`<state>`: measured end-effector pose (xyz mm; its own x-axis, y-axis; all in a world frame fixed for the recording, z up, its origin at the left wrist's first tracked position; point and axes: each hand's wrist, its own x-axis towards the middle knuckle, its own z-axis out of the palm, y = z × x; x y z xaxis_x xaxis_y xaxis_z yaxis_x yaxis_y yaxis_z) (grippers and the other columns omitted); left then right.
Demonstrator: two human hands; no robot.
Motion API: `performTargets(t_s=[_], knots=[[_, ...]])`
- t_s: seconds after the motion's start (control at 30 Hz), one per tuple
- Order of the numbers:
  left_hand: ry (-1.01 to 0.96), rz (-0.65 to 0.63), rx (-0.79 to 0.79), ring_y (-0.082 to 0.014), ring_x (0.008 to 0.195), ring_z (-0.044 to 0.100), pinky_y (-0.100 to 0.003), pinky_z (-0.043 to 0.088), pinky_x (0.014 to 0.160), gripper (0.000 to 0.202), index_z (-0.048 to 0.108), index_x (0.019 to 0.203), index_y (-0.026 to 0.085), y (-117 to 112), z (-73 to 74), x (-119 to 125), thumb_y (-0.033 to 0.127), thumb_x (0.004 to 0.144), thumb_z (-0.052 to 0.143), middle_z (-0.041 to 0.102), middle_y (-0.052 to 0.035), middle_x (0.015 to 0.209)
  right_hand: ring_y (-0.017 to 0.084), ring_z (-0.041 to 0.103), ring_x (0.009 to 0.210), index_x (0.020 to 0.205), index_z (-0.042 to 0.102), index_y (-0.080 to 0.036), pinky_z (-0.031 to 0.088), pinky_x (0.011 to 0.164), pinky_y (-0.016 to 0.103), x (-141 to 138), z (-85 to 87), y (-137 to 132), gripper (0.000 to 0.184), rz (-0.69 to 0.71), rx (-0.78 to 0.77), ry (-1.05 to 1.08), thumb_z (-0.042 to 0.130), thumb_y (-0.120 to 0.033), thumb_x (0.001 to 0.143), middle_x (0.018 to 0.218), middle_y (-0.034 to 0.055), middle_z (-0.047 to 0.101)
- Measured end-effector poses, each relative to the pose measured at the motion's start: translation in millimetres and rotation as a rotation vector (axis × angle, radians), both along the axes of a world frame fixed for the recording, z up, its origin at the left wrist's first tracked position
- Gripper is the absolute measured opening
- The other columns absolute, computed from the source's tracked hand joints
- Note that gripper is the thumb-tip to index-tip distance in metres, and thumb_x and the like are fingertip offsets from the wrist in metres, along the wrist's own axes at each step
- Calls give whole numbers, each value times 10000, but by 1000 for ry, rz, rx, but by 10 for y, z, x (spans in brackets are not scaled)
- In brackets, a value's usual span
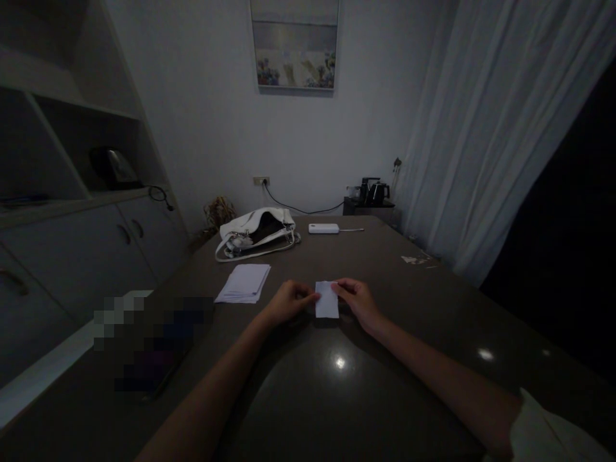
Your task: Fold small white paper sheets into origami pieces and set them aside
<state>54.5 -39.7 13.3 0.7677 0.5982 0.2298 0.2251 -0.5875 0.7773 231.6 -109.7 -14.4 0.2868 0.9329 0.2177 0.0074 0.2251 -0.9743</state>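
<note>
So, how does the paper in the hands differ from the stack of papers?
The paper is held by the left hand and right hand; the stack lies on the table. The paper looks smaller than the stack. The paper appears as one piece; the stack shows several layers. Both look whitish.

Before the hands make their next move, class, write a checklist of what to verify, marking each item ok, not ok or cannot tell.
1. Left hand on the small paper: ok, fingertips at its left edge.
2. Right hand on it too: ok, near its upper right corner.
3. Paper stack apart from both hands: ok, it lies to the left of the left hand.
4. Stack edges squared up: not ok, the sheets are uneven.
5. White bag closed: not ok, its mouth gapes.
6. Underside of the small paper blank: cannot tell, hidden.
</note>
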Motion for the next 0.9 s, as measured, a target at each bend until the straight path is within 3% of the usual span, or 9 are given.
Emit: performTargets(t_s=[0.27, 0.43, 0.63, 0.8, 0.9], knots=[[-40, 97, -30, -145, 599, 545, -214, 386, 550, 424, 684, 706, 100, 19, 19, -12, 497, 751, 542, 643, -44, 649, 139, 578, 602, 696, 631, -145, 436, 568, 249, -9, 5, -9, 278, 49, -39, -67, 677, -415, 644, 662, 25, 650], [-39, 61, -114, -147, 599, 551, -212, 396, 538, 444, 689, 739, 93, 32, -46, -3, 503, 765, 519, 653, -57, 670, 138, 575, 597, 682, 628, -149, 434, 572, 246, 21, -24, 18, 285, 4, -1, -55, 688, -423, 631, 662, 26, 651], [2, 48, -18, -136, 598, 535, -201, 383, 536, 405, 672, 694, 109, 6, 4, -9, 474, 774, 515, 628, -35, 641, 151, 580, 605, 674, 624, -152, 449, 581, 262, 36, -36, 31, 292, -10, -10, -17, 699, -428, 613, 665, 30, 645], [27, -44, -29, -122, 571, 526, -196, 373, 534, 374, 661, 666, 113, 5, 7, -35, 444, 776, 525, 621, -20, 613, 158, 589, 628, 758, 632, -158, 452, 606, 277, -5, 3, -1, 284, 89, -48, 73, 705, -391, 614, 727, 37, 655], [89, -149, -94, -114, 543, 513, -197, 371, 524, 344, 653, 663, 107, -17, -19, -20, 418, 764, 546, 611, -16, 602, 138, 564, 579, 748, 641, -155, 417, 564, 254, -18, 33, -28, 257, 97, -68, -19, 705, -370, 621, 675, 19, 642]])
